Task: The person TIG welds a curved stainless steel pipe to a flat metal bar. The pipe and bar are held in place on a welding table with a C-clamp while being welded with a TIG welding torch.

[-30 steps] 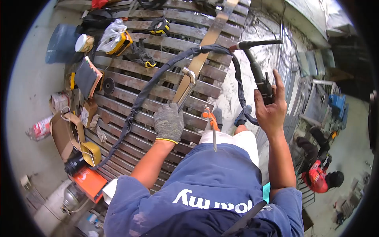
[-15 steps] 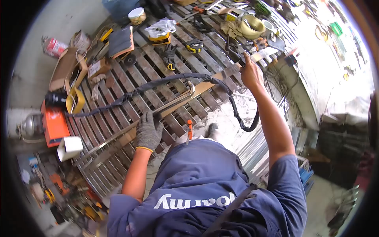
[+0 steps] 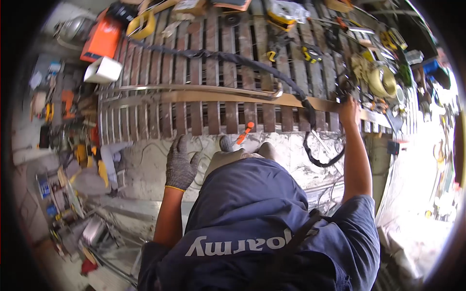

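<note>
My left hand (image 3: 181, 162), in a grey knitted glove, is held beside the near edge of the slatted metal bench (image 3: 195, 116). Its fingers are apart and nothing is in them. Farther right, my bare right hand (image 3: 349, 114) is closed around a dark, torch-like tool (image 3: 345, 86), blurred and partly hidden by the fingers. A black sleeved cable (image 3: 228, 56) crosses the bench and loops down near my right forearm. Along the bench lie a long flat metal bar (image 3: 194, 97) and a shiny tube (image 3: 213, 89) with a bent end.
An orange-handled tool (image 3: 246, 132) shows by the bench edge. Toward the back are a tape measure (image 3: 311, 53), a yellow tape roll (image 3: 141, 25) and a cream bowl (image 3: 382, 81). An orange box (image 3: 101, 38) and a white square tube (image 3: 103, 70) stand left. Another person's leg (image 3: 110, 160) shows at left.
My left hand has come off the bar and away from the bench. The view has turned, so the bench now runs nearly straight across. My right hand stays closed at the bar's right part.
</note>
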`<state>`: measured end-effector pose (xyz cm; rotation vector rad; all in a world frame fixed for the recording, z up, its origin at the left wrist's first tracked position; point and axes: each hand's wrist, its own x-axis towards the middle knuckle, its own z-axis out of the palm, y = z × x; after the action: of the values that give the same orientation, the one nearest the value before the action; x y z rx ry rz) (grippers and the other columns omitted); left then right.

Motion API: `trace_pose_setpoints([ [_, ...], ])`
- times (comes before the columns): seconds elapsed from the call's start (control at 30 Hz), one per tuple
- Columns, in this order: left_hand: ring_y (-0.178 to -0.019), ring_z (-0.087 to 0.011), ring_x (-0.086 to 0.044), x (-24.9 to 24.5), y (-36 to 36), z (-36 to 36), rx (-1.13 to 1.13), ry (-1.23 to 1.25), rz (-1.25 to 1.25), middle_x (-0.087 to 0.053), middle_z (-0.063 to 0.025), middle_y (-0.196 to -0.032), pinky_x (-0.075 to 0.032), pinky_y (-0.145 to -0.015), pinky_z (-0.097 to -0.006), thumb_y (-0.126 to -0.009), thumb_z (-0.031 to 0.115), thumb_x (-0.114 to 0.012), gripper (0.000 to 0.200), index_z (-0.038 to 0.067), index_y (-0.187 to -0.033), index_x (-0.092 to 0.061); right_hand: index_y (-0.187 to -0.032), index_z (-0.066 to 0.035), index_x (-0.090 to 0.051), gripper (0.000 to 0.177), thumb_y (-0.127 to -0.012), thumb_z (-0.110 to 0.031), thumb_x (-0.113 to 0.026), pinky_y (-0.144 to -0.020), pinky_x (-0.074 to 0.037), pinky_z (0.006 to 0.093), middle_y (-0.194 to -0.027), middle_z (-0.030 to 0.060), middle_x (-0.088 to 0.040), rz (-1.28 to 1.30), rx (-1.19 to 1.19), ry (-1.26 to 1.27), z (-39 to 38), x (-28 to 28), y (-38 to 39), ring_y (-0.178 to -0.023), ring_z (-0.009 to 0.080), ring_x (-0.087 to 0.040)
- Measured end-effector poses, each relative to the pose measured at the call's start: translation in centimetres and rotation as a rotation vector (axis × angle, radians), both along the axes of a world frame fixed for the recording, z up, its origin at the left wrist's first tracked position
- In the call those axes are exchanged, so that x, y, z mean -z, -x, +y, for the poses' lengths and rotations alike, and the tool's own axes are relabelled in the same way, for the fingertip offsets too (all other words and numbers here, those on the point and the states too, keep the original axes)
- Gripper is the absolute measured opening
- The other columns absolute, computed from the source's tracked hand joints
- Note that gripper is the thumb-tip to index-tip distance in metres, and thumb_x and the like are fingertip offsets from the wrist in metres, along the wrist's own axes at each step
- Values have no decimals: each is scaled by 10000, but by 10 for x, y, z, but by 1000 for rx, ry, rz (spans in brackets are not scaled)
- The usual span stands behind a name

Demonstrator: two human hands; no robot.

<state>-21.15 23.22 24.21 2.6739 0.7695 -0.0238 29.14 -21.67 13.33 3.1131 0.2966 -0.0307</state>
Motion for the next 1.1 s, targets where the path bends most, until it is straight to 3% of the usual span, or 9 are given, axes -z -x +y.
trace_pose_setpoints([
  [0.1, -1448, -492, -543, 2, 17, -18, -58, 32, -103, -574, -310, -1548, -452, -1234, -525, -1015, 265, -764, 714, -20, -1605, -480, -1515, -124, -632, 688, -882, -325, -810, -1116, -555, 587, -1439, 226, -684, -5, -176, 142, -38, 54, -40, -1376, 472, -642],
  [0.17, -1398, -490, -578, 1, 29, -28, -133, 43, -147, -607, -311, -1496, -472, -1209, -526, -1016, 251, -739, 676, -24, -1582, -494, -1547, -128, -609, 817, -831, -432, -859, -1146, -525, 618, -1490, 253, -652, 183, -28, 73, 17, -35, -14, -1341, 501, -650],
  [0.2, -1373, -490, -596, -1, 35, -32, -177, 65, -182, -620, -314, -1475, -485, -1193, -524, -1023, 250, -728, 655, -28, -1571, -502, -1588, -151, -581, 855, -839, -456, -858, -1180, -484, 648, -1545, 260, -609, 170, -44, 33, 6, -17, -39, -1437, 494, -571],
  [0.37, -1099, -496, -737, -5, 51, -20, -328, 39, -86, -717, -253, -1369, -586, -958, -602, -1084, 352, -648, 590, 61, -1579, -511, -1647, -150, -537, 743, -974, -344, -786, -1248, -384, 662, -1585, 234, -574, -69, -124, -25, 85, -108, 0, -1532, 479, -474],
  [0.47, -1216, -445, -736, -42, 31, 8, -417, 118, 5, -748, -226, -1368, -591, -1038, -526, -1083, 391, -675, 572, 64, -1534, -549, -1623, -108, -558, 705, -985, -290, -796, -1246, -394, 622, -1536, 232, -609, -125, -390, -265, 126, -141, 36, -1498, 471, -505],
  [0.6, -1167, -477, -750, -25, 23, 62, -389, 58, -169, -753, -250, -1353, -599, -984, -568, -1082, 358, -671, 605, 76, -1586, -490, -1565, -27, -607, 669, -940, -113, -830, -1109, -536, 510, -1424, 243, -700, 120, -749, -485, 196, -200, 109, -1286, 432, -670],
  [0.8, -1189, -440, -748, 4, 9, 163, -267, 76, -206, -756, -238, -1344, -596, -1033, -504, -1049, 370, -748, 605, 36, -1521, -572, -1545, -21, -618, 708, -886, -105, -864, -1071, -564, 470, -1384, 253, -725, 655, -1020, -290, 309, -270, 182, -1210, 404, -722],
  [0.93, -1265, -444, -717, 5, 5, 229, -205, 72, -241, -735, -266, -1372, -576, -1069, -503, -1060, 382, -729, 613, 9, -1522, -578, -1560, -27, -602, 690, -920, -131, -840, -1082, -562, 482, -1382, 267, -724, 667, -1025, -159, 414, -282, 224, -1225, 413, -726],
  [1.1, -1320, -449, -692, 11, 28, 305, -186, 300, -294, -710, -288, -1422, -554, -1115, -500, -1068, 432, -720, 652, -15, -1522, -585, -1581, -23, -580, 727, -935, -235, -840, -1143, -547, 494, -1422, 297, -706, 618, -990, 1, 538, -209, 238, -1314, 437, -699],
])
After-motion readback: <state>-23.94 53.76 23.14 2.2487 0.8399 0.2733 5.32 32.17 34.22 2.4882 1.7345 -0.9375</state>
